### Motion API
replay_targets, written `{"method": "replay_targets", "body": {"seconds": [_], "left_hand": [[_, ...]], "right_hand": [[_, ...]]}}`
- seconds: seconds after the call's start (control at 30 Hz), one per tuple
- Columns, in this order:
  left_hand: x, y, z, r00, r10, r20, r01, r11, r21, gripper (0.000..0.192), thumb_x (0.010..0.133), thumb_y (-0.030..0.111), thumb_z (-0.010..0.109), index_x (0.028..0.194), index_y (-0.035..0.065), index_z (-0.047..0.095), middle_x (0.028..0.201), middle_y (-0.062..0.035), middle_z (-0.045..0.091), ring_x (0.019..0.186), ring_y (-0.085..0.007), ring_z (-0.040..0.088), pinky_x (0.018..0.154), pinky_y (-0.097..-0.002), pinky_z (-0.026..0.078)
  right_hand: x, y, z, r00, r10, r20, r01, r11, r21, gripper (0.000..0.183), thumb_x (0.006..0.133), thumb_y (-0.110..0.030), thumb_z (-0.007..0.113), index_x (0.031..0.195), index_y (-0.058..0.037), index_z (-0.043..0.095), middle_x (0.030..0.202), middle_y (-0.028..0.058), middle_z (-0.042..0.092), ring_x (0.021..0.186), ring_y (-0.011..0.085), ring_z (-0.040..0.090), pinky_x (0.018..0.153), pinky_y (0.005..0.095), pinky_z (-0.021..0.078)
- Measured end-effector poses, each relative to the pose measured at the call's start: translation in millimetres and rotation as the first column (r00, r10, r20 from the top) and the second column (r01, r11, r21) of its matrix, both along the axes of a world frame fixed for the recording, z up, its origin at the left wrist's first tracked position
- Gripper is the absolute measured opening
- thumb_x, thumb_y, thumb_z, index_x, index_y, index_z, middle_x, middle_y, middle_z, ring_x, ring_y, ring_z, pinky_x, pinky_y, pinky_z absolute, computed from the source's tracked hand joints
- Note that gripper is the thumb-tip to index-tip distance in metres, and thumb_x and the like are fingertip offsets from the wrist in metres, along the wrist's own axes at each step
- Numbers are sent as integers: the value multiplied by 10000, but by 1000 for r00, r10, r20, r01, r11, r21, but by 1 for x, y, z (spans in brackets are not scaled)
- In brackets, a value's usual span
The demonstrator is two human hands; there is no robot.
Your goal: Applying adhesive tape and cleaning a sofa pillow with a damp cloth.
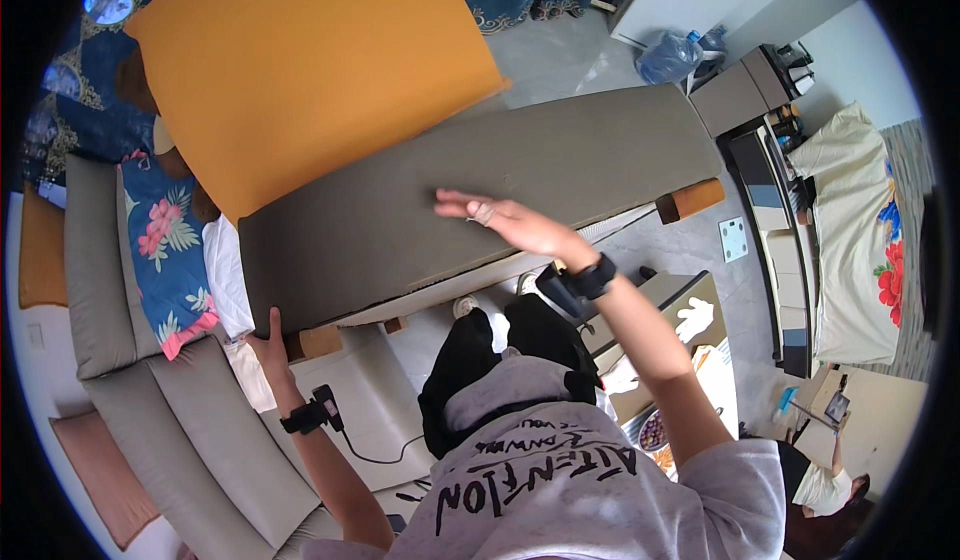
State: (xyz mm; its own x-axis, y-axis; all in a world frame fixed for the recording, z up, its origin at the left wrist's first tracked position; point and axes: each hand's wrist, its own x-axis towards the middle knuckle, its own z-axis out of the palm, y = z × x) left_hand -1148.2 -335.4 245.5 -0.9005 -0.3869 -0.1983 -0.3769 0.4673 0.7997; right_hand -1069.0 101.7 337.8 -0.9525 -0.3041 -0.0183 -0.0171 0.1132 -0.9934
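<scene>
A long grey-brown upholstered slab (360, 234), seemingly a sofa section, lies across the view on brown wooden feet, with its pale underside edge facing me. My left hand (271, 350) rests at its near left corner, thumb up along the edge; whether it grips the corner cannot be told. Over the middle of the slab is my right hand (517, 224), slightly blurred, fingers extended and holding nothing; contact with the surface is unclear. Each wrist wears a black band. Behind the slab stands an orange upholstered panel (322, 72), overlapping its far edge.
A grey sofa (202, 440) with a blue floral pillow (161, 237) is on the left. At right are a low table (694, 290) with a white glove and a fruit bowl, a bathroom scale (733, 240), a cabinet and water bottles (667, 57). Another person (825, 485) is at lower right.
</scene>
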Motion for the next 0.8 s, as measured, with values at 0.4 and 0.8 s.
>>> {"method": "replay_targets", "body": {"seconds": [0.4, 0.8], "left_hand": [[7, -7, 25, 967, -163, 196, 154, 986, 58, 779, 716, 441, 664, 1217, -56, 334, 1192, -161, 439, 1070, -224, 434, 924, -302, 319], [-1, 25, 34, 963, -196, 185, 130, 939, 320, 817, 721, 433, 656, 1294, 1, 264, 1274, -138, 379, 1160, -230, 378, 976, -333, 298]], "right_hand": [[147, 383, -64, 304, -943, -138, 393, -9, 920, 791, 767, -649, 365, 1263, -34, 354, 1252, 215, 405, 1179, 364, 364, 960, 438, 293], [207, 349, -77, 242, -764, 598, 968, 146, -205, 552, 845, -516, 415, 1230, -121, 403, 1184, 47, 492, 1048, 193, 480, 861, 376, 400]]}}
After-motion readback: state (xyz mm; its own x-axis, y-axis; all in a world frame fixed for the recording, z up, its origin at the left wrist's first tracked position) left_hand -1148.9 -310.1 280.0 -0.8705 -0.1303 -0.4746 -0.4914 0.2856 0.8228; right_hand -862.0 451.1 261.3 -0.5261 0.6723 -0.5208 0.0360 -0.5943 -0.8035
